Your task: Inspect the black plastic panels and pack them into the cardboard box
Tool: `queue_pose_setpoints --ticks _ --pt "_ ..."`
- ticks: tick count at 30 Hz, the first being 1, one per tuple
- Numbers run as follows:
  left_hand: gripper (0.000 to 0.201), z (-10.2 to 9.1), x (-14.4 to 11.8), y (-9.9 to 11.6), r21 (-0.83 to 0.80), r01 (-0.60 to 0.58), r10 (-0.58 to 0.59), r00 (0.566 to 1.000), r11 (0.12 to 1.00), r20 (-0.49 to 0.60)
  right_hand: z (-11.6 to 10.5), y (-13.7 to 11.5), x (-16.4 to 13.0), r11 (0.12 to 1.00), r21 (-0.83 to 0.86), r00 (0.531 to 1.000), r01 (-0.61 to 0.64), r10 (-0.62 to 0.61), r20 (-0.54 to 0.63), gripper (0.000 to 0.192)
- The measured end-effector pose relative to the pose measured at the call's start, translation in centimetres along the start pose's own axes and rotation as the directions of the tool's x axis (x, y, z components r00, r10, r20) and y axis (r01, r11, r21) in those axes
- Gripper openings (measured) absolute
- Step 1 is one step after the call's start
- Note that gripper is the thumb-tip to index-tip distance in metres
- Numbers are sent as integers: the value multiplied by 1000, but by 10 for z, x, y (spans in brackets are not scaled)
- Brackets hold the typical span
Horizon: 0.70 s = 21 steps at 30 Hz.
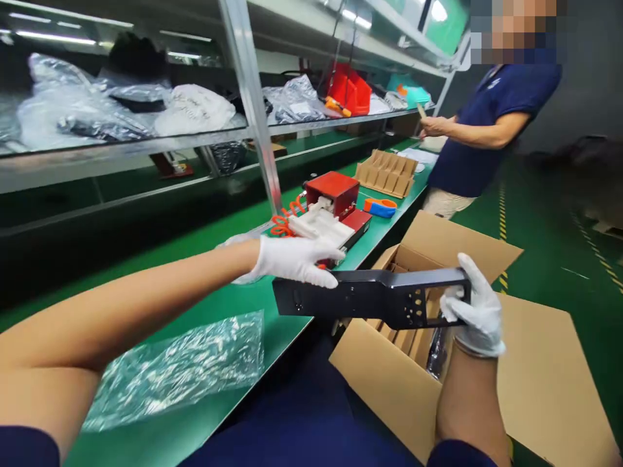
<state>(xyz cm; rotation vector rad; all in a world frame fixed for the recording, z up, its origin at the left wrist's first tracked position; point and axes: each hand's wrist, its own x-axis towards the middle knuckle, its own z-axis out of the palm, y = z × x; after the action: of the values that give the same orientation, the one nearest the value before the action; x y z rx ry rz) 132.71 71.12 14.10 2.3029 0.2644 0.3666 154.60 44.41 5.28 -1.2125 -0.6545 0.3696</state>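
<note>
A long black housing (360, 295) with a loop handle at one end and several small holes beside the loop spans the space between my hands. My white-gloved right hand (474, 311) is closed round the handle loop, fingers passing through its opening. At the opposite end, my gloved left hand (299, 256) lies along the upper edge with fingers and thumb stretched out, the thumb overlapping the black surface. Beneath the housing stands an open cardboard box (389, 370) with cardboard dividers and a dark, shiny wrapped item (437, 353) inside. A clear plastic bag (185, 370) lies flat on the green bench (146, 444).
Behind my left hand sits a red fixture (333, 186) with a white cradle and orange coiled hose (282, 224). Farther along are a blue-orange tape ring (380, 207) and a cardboard divider tray (387, 172). Bagged parts fill the shelf (204, 137). Another person (487, 130) stands by the bench.
</note>
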Motion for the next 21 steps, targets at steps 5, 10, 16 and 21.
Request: queue_pose_setpoints --ticks 5,10,16,21 --pt "35 23 -84 -27 -98 251 -221 943 963 251 85 -7 39 999 8 888 -41 33 458 74" --pt "30 20 -160 -42 -498 372 -455 889 783 -51 177 9 50 996 2 879 84 -75 472 56" --pt "45 6 -221 -73 -626 -200 -519 405 753 -753 274 72 -52 980 -174 624 92 79 777 58" --pt "40 7 -251 -85 -486 -283 -512 -23 827 -858 333 104 -141 861 -266 560 432 -25 828 86"
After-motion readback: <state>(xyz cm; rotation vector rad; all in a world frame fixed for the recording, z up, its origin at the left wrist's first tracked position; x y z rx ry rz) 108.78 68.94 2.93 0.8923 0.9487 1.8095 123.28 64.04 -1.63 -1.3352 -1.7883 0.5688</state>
